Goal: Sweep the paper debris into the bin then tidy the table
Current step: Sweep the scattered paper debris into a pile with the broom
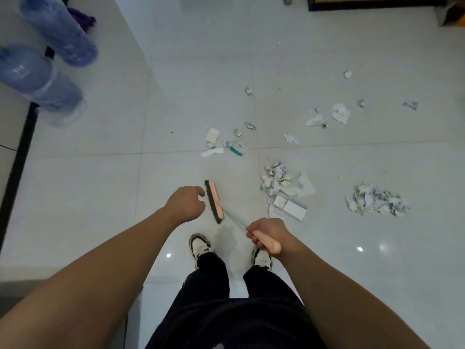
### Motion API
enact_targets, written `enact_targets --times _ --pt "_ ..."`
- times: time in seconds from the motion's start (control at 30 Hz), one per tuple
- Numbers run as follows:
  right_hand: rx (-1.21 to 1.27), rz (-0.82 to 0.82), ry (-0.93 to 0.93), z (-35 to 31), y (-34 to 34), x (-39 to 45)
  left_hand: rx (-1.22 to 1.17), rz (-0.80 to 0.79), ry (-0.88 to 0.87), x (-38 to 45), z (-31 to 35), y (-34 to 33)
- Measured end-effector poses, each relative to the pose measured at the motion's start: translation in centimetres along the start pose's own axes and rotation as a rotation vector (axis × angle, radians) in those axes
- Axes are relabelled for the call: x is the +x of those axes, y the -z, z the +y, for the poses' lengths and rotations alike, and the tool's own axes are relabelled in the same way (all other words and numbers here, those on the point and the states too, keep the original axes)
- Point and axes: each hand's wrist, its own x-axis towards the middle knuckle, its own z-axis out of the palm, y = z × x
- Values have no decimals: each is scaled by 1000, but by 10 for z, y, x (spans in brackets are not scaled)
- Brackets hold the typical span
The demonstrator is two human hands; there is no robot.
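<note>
My right hand (266,234) grips the peach handle of a broom whose thin pole runs up-left to its peach and black head (214,201), low over the tiled floor. My left hand (185,204) hovers just left of the broom head with fingers loosely curled, holding nothing. Paper debris lies on the floor to the right: a crumpled pile (279,181) with a flat white box (289,209) beside it, a second pile (377,200) further right, and scattered scraps (339,113) beyond. More scraps and a teal piece (236,151) lie ahead of the broom.
Two large blue water bottles (57,28) lie on a pale surface with a black edge (17,172) at the left. My two shoes (200,246) stand just below the broom. A dark-framed piece of furniture (372,5) is at the far top right.
</note>
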Motion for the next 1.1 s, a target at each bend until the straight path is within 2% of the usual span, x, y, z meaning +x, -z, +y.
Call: enact_targets --times 0.3,0.47,0.6,0.77,0.93,1.1 --pt "164 267 134 2 144 -19 85 -37 -116 2 102 -33" --pt "283 290 222 -13 164 -20 147 -29 -164 10 136 -29" --pt "261 239 248 -42 139 -15 180 -19 -182 17 135 -10" --pt "170 101 224 -95 82 -2 137 -3 -122 37 94 26" --pt "69 -28 220 -162 -10 16 73 22 -19 67 18 69" --pt "70 -192 141 -230 -132 49 5 35 88 106 -85 128"
